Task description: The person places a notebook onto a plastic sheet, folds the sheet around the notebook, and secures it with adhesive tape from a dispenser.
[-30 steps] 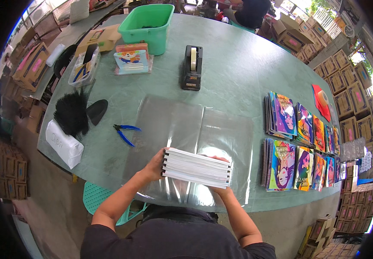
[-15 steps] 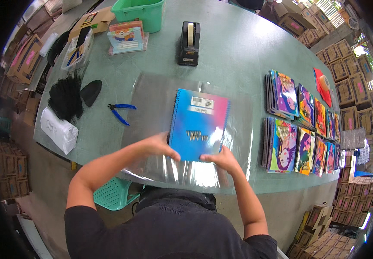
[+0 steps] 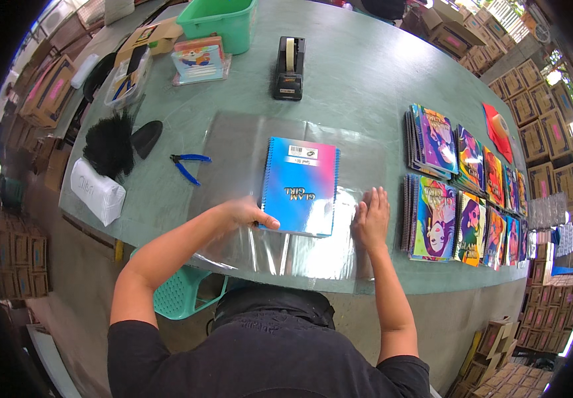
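Note:
A blue and pink spiral notebook (image 3: 301, 176) lies on a clear plastic sheet (image 3: 228, 156), its coil along the left side and a white label near the far edge. My left hand (image 3: 250, 213) grips its lower left corner, thumb on the cover and the other fingers largely hidden at the edge. To the right of the notebook, apart from it, my right hand (image 3: 373, 219) rests flat on the sheet with fingers stretched out, holding nothing. Whether more notebooks lie beneath this one, I cannot tell.
Blue-handled pliers (image 3: 191, 166) lie left of the sheet, a black tape dispenser (image 3: 289, 73) beyond it. Two rows of colourful notebooks (image 3: 434, 219) stand at right, near a red sheet with a tape roll (image 3: 500, 124). A green bin (image 3: 223, 26) sits at far left.
My right hand has left the notebook's lower right edge and moved right onto the plastic sheet. The notebook now lies flatter and straighter, with my left hand still on its corner.

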`<state>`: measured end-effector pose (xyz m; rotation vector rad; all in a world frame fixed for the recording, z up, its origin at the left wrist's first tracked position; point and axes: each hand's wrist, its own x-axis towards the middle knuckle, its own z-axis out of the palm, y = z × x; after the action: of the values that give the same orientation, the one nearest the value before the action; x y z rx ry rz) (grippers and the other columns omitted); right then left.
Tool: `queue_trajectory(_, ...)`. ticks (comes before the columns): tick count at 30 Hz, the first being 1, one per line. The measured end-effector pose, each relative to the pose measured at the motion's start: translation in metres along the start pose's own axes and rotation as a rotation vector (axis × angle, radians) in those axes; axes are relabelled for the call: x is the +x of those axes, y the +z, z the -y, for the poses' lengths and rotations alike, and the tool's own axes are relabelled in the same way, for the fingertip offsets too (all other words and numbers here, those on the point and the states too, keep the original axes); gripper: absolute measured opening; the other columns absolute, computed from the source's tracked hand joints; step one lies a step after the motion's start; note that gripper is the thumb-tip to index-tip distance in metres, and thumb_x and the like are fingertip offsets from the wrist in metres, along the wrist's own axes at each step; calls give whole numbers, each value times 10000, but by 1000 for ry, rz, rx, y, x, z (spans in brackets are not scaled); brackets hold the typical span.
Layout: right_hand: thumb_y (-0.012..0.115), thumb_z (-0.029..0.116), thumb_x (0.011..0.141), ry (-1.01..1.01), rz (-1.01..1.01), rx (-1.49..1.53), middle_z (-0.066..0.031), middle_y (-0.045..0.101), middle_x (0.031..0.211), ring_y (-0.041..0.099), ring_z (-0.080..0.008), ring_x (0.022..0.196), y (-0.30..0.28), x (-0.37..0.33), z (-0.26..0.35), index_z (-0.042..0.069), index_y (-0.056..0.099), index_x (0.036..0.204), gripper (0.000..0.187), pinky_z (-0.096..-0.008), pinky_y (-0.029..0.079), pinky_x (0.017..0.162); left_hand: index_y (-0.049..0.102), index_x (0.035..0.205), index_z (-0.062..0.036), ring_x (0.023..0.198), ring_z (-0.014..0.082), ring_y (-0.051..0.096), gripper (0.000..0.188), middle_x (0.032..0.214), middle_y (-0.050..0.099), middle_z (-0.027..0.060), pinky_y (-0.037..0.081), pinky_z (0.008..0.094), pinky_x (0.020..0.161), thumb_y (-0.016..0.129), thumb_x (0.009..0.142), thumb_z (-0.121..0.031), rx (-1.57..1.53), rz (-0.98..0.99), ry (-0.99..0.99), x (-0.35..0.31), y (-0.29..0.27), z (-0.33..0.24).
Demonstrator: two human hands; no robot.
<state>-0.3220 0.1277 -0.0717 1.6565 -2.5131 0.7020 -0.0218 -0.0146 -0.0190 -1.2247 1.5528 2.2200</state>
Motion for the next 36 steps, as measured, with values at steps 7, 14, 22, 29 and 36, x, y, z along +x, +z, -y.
queue_trajectory(7,388,337,954,-41,51,100,-191,254,1461,191,-326,1373,-7,-13,8,-3,324,1377,547,-446,123,1112,282,1367,43,1199,329,458,945,1297,443,254,400,400,965,731,718,-478,321,-644,292,-20,-16,2)
queue_trajectory(14,388,236,945,192,348,901,-222,112,1493,105,-319,1393,15,-21,87,-42,72,1428,640,-350,98,1123,192,1386,83,1290,347,352,924,1389,330,276,274,393,1062,557,829,-557,359,-802,597,35,16,-1)
queue_trajectory(22,393,162,919,186,278,973,-212,184,1471,176,-318,1370,13,-15,80,-11,151,1418,581,-358,162,1105,456,1247,8,1139,359,457,565,1172,504,215,333,432,996,576,856,-381,794,-1250,912,16,64,-5)
queue_trajectory(29,448,81,882,-17,113,743,-191,425,1350,373,-292,1280,-42,-21,-12,-9,435,1290,419,-372,252,1068,516,707,-103,747,193,517,302,680,485,26,403,326,661,660,732,-368,1013,-826,1121,85,224,43)
queue_trajectory(36,563,110,843,-257,72,169,-141,561,1224,430,-339,1228,-21,-51,-42,20,591,1123,296,-437,303,1038,525,679,-97,730,182,532,247,689,520,22,421,314,661,645,757,-299,1057,-816,1100,92,224,37)
